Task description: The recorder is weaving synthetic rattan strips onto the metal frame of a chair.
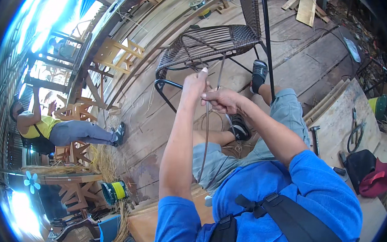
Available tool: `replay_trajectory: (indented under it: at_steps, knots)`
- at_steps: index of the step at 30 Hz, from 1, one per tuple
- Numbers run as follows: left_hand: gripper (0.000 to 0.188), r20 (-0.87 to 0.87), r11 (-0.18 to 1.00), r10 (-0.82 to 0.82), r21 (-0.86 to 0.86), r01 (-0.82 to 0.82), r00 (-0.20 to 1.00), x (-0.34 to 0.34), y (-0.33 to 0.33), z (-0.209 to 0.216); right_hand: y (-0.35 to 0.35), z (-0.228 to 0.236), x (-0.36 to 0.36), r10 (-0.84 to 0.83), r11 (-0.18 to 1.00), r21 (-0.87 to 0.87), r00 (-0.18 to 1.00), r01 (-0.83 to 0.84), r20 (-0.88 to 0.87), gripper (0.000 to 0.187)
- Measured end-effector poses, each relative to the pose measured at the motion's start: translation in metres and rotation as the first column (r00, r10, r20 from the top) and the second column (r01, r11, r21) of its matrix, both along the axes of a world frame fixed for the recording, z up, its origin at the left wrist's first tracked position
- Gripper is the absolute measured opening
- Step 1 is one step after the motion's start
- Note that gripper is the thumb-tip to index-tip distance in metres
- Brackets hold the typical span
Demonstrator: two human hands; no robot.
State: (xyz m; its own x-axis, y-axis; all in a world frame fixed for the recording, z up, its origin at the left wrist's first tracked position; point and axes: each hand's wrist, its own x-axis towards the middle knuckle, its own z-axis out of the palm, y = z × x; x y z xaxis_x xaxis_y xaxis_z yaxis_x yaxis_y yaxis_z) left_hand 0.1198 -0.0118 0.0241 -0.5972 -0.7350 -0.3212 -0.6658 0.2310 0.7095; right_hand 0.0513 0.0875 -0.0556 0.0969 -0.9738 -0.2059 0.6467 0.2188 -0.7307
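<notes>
In front of me a chair [238,37] with a dark metal frame and a brown woven seat lies partly tilted on the wooden floor. My left hand [195,84] is closed, its fingertips close to the seat's lower edge. Just beside it, my right hand [224,100] has its fingers curled round a thin brown weaving strip [206,141]. The strip's loose length hangs down toward my lap. A second strand [221,71] runs from the seat edge to my hands. What lies inside my left fingers is partly hidden, though the strip appears to pass through them.
At my right a board carries a hammer [315,139], a cutting tool [355,128] and a red and black cap [373,180]. Another person [75,131] stands at the left near wooden stools [122,54]. A dark tin with a yellow band [114,191] stands at lower left.
</notes>
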Motion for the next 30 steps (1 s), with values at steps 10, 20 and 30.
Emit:
replay_trajectory:
  at_steps: [10, 20, 30]
  knots:
    - [0.028, 0.372, 0.911, -0.354, -0.07, 0.406, 0.858, 0.288, 0.076, -0.05, -0.006, -0.006, 0.001, -0.108, 0.994, 0.042, 0.993, 0.106, 0.056, 0.028]
    - [0.032, 0.77, 0.791, -0.611, 0.599, -0.122, -0.184, 0.703, 0.163, -0.091, -0.018, 0.002, 0.019, -0.205, 0.956, 0.19, 0.971, 0.225, -0.12, 0.02]
    - [0.025, 0.919, 0.915, -0.382, 0.362, -0.177, -0.097, 0.686, 0.149, -0.076, -0.056, 0.012, 0.024, -0.089, 0.991, -0.07, 0.959, 0.112, 0.269, 0.014]
